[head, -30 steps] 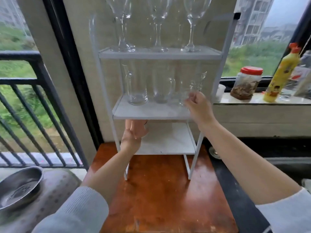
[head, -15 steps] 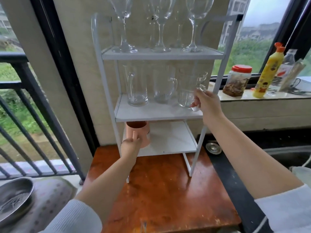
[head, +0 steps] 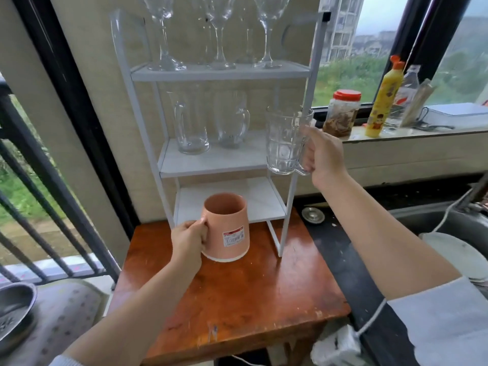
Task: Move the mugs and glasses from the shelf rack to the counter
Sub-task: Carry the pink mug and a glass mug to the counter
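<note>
A white three-tier shelf rack point(head: 211, 165) stands on a brown wooden table point(head: 250, 294). My left hand point(head: 188, 237) grips the handle of a pink mug point(head: 227, 228), held low in front of the bare bottom tier, its base at or just above the tabletop. My right hand point(head: 322, 154) holds a clear glass mug point(head: 284, 143) by its handle, in the air at the right front of the middle tier. Two clear glass mugs point(head: 190, 125) point(head: 232, 120) remain on the middle tier. Wine glasses point(head: 219, 33) stand on the top tier.
A window ledge at the right carries a red-lidded jar point(head: 342, 113), a yellow bottle point(head: 384, 99) and a clear bottle point(head: 402, 96). A dark counter strip point(head: 353, 262) and a sink point(head: 449, 228) lie right of the table. A metal bowl point(head: 13, 313) sits lower left by a black railing point(head: 39, 165).
My left hand has pulled the pink mug out of the bottom tier toward the tabletop. My right hand has lifted the glass mug off the middle tier, out to the right.
</note>
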`<state>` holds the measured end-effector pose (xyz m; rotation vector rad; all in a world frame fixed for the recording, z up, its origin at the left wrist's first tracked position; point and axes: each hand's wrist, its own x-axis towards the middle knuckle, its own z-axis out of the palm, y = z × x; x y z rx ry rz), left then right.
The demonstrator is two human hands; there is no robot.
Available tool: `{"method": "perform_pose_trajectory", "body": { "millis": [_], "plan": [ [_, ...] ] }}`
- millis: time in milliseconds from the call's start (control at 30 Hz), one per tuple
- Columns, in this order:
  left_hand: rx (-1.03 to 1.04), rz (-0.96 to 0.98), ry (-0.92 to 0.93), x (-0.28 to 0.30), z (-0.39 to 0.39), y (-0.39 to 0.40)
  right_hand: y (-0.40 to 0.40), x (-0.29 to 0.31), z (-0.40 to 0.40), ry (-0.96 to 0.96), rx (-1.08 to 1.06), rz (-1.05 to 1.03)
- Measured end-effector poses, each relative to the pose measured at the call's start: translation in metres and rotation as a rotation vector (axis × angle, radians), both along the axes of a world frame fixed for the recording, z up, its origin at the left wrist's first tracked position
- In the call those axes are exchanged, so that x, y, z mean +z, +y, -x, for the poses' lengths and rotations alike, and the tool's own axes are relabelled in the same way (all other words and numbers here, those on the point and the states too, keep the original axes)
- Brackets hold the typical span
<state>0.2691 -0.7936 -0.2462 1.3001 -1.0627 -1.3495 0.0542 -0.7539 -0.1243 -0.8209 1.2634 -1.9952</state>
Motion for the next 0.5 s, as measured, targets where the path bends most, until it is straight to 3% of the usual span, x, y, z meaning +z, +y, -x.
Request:
{"method": "perform_pose_trajectory", "body": {
  "millis": [233,500],
  "plan": [
    [-0.224,0.033,0.122,0.009,0.051,0.019,0.076,-0.010,0.040,0.010,-0.061,-0.016],
    [-0.702,0.066,0.070,-0.005,0.158,0.080,0.211,-0.044,0.108,-0.061,-0.430,-0.059]
  ]
}}
